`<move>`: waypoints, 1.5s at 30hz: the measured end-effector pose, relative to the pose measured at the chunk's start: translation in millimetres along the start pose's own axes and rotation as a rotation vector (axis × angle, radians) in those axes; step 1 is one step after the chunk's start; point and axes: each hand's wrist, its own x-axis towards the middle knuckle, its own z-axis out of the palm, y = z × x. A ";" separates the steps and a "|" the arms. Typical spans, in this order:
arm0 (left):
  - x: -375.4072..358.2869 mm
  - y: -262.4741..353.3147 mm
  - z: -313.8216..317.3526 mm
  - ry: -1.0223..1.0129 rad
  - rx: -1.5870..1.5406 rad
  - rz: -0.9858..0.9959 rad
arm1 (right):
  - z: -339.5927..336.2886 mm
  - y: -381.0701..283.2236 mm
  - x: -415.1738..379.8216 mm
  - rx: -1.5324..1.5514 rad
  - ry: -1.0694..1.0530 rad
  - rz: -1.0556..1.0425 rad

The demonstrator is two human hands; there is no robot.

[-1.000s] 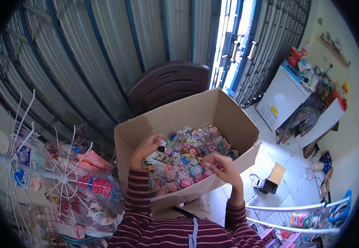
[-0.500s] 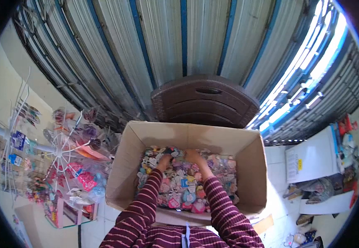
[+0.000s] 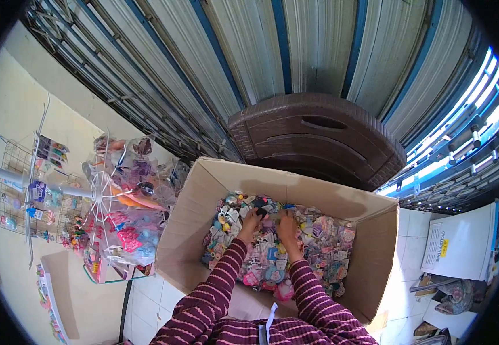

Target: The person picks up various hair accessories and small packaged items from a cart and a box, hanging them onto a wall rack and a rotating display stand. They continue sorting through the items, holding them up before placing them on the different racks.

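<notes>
A large open cardboard box stands before me, its bottom covered with a heap of small colourful carded trinkets in pink, blue, white and purple. Both my hands reach down into it, toward the far side of the heap. My left hand is closed at a small black item, whose kind I cannot make out. Close by on the right, my right hand has its fingers bent down among the trinkets. Its fingertips are partly hidden, and what they hold does not show.
Behind the box is a brown plastic chair, against a metal shutter. On the left, a white rack carries bagged goods beside a wall grid. A white carton sits at the right on the tiled floor.
My view has turned, so the box appears tilted and shifted right. Both hands stay at the far side of the heap, and the black item by my left hand shows more plainly.
</notes>
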 end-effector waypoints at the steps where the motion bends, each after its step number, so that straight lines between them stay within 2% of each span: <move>1: -1.3 1.9 -0.4 -0.017 -0.076 -0.038 | -0.3 -0.8 0.1 0.095 0.006 0.014; 2: -2.0 2.5 1.4 -0.016 -0.083 -0.040 | 3.0 1.1 1.8 0.090 0.002 0.013; 4: -2.6 3.9 5.5 -0.110 -0.170 -0.105 | 10.8 2.3 3.3 0.221 0.106 -0.245; 6: -11.9 9.4 12.1 -0.055 -0.090 -0.127 | 0.3 -14.8 0.6 0.254 0.086 -0.280; 9: -5.9 22.1 8.4 -0.063 0.082 0.162 | -36.0 -47.6 2.6 0.287 0.070 -0.401; 10: -20.2 45.9 10.6 -0.075 0.080 0.175 | -48.6 -59.2 2.7 0.287 0.048 -0.479; 11: -33.1 70.9 9.7 -0.174 0.231 0.225 | -59.8 -71.7 3.2 0.279 0.061 -0.490; 12: -39.7 88.9 5.8 -0.269 0.382 0.278 | -70.5 -84.9 3.8 0.423 0.044 -0.529; 13: -41.4 98.7 -0.2 -0.325 0.337 0.256 | -81.4 -99.1 3.4 0.567 0.020 -0.569; 14: -60.2 116.2 1.9 -0.325 0.333 0.276 | -94.0 -113.4 2.8 0.561 0.024 -0.588; 16: -109.8 145.6 2.7 -0.366 0.311 0.488 | -123.2 -142.9 -2.3 0.679 -0.046 -0.479; 18: -146.5 163.6 -3.4 -0.386 0.311 0.524 | -159.6 -181.9 -19.3 0.738 -0.003 -0.430; 20: -179.3 173.7 -8.1 -0.422 0.174 0.842 | -192.4 -222.6 -46.7 0.841 0.068 -0.480; 24: -244.9 184.8 -35.3 -0.366 0.152 1.012 | -211.3 -275.3 -93.2 1.041 0.141 -0.691; 26: -279.6 187.7 -53.7 -0.374 0.019 1.129 | -211.0 -300.7 -119.3 1.109 0.159 -0.793; 27: -302.4 187.4 -62.7 -0.341 -0.130 1.101 | -206.9 -313.9 -132.9 1.197 0.079 -0.823; 28: -314.4 182.3 -77.9 -0.314 -0.136 1.120 | -201.1 -327.4 -145.6 1.289 -0.014 -0.849; 30: -336.6 165.8 -115.0 -0.418 -0.389 1.099 | -185.3 -352.4 -166.7 1.340 -0.103 -0.872; 32: -356.1 145.9 -150.7 -0.301 -0.424 1.182 | -164.3 -374.2 -184.2 1.432 -0.240 -0.949; 34: -381.3 128.2 -185.3 -0.350 -0.611 1.245 | -136.1 -402.2 -206.3 1.490 -0.297 -0.934; 35: -400.3 125.0 -196.7 -0.162 -0.593 1.248 | -121.0 -414.9 -216.8 1.520 -0.416 -1.031; 36: -409.8 117.2 -213.5 -0.116 -0.600 1.278 | -106.2 -426.1 -227.4 1.543 -0.536 -1.130; 38: -429.3 95.3 -247.7 0.115 -0.551 1.304 | -74.4 -444.3 -252.6 1.611 -0.698 -1.097; 40: -445.9 73.5 -283.3 0.202 -0.521 1.346 | -41.5 -461.5 -273.2 1.717 -0.915 -1.159; 41: -454.7 63.2 -299.6 0.275 -0.555 1.338 | -26.8 -466.2 -276.2 1.607 -0.975 -1.233; 42: -462.6 56.6 -313.5 0.342 -0.588 1.330 | -15.7 -472.7 -283.4 1.622 -0.994 -1.237; 43: -471.2 54.0 -322.7 0.423 -0.620 1.321 | -5.3 -481.1 -292.1 1.571 -1.102 -1.193; 44: -474.5 51.3 -335.0 0.435 -0.609 1.333 | 4.4 -489.8 -299.1 1.516 -1.203 -1.152; 45: -476.3 48.8 -348.6 0.463 -0.632 1.346 | 13.0 -498.1 -304.2 1.528 -1.210 -1.156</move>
